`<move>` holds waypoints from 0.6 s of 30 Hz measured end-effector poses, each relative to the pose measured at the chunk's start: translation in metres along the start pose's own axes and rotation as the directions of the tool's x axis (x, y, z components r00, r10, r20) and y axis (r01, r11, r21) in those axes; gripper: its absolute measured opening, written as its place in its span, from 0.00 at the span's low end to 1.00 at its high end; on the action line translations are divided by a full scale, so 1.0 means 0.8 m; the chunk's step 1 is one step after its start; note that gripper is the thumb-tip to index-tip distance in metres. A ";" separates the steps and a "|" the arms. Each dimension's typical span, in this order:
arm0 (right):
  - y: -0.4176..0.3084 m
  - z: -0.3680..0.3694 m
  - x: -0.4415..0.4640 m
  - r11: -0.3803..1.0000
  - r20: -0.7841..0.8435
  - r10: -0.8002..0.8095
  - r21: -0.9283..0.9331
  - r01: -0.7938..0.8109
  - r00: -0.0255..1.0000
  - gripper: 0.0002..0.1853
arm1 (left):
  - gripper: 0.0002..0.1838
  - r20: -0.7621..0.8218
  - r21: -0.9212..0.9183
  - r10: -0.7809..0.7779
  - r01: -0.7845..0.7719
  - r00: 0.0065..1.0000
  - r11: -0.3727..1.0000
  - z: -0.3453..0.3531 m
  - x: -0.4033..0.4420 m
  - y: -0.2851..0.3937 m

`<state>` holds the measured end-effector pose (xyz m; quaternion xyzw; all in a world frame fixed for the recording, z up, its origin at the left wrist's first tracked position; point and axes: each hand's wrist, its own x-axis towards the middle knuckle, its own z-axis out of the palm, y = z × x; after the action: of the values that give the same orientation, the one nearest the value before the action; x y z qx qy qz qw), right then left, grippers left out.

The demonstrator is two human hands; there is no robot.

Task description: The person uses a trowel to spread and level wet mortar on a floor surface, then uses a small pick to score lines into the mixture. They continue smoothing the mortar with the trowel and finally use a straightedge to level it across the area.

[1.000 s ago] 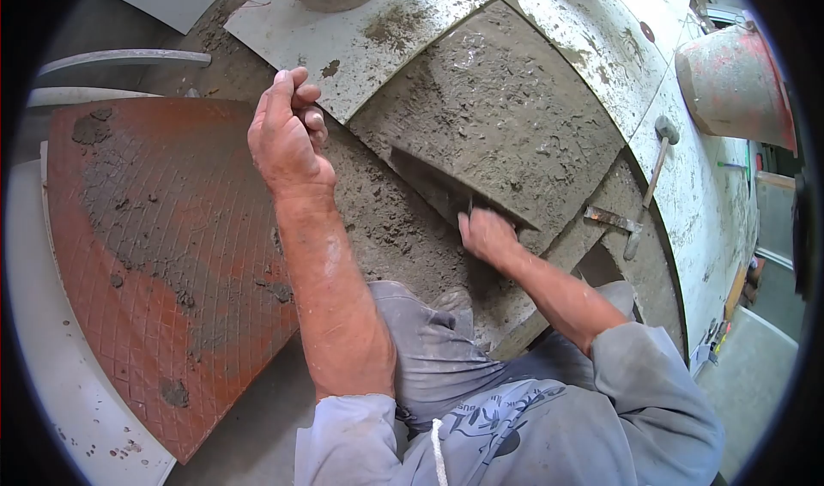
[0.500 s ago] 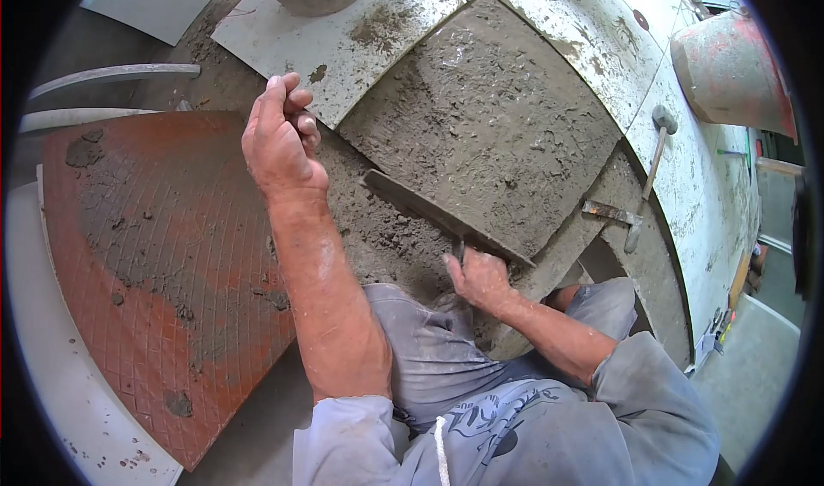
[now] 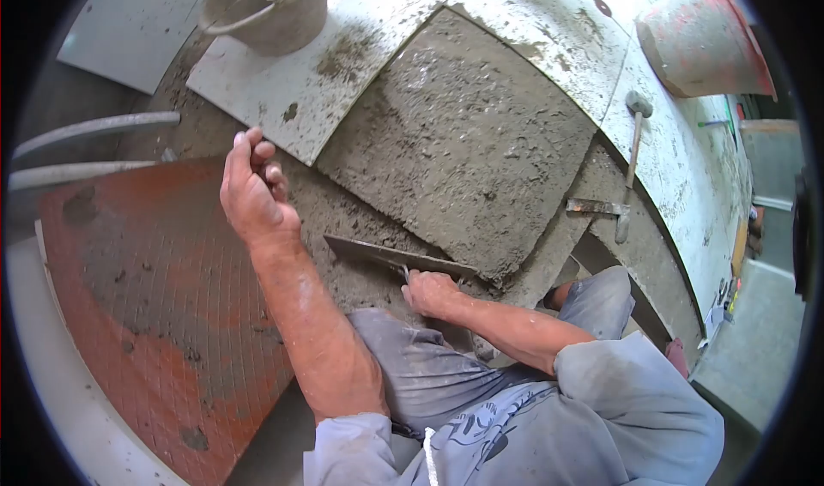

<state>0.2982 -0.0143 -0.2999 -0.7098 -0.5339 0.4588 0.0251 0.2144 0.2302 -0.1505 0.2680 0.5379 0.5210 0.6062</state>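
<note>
My right hand [image 3: 432,295] is closed round the handle of a long flat trowel [image 3: 386,252], whose blade lies low along the near edge of a square bed of wet mortar [image 3: 472,134]. Nothing is held in my left hand [image 3: 255,190]; it is raised, palm turned sideways, with its fingers loosely curled and apart. It hovers between the mortar bed and a red-brown tile [image 3: 163,314], which is smeared with mortar and has a ridged back. Loose mortar crumbs surround the trowel.
A bucket [image 3: 275,36] stands on a white tile [image 3: 300,91] at the upper left. Another, red-stained bucket [image 3: 699,44] is at the upper right. A mallet [image 3: 637,126] and a flat metal tool [image 3: 596,207] lie right of the mortar. Pale curved pipes [image 3: 94,130] extend at left.
The trowel has moved back toward my body and left, off the mortar surface to its near edge. My left hand stays raised. The whole view has shifted.
</note>
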 end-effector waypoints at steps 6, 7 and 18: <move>0.012 -0.068 -0.025 0.996 -0.141 -0.042 -0.080 0.031 0.989 0.22 | 0.10 0.027 0.013 0.016 -0.016 1.000 1.000 0.014 0.000 -0.001; 0.021 -0.080 -0.023 0.996 -0.201 -0.026 -0.094 0.007 0.979 0.23 | 0.11 0.009 0.014 0.001 -0.001 1.000 1.000 0.013 0.002 -0.003; 0.096 -0.226 0.113 0.943 -0.384 0.028 -0.297 -0.153 0.923 0.21 | 0.13 0.066 0.104 -0.007 0.000 0.998 0.995 0.044 0.004 -0.025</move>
<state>0.4783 0.1053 -0.2924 -0.8029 -0.5529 0.2225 -0.0110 0.2536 0.2351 -0.1595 0.3153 0.5443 0.4819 0.6100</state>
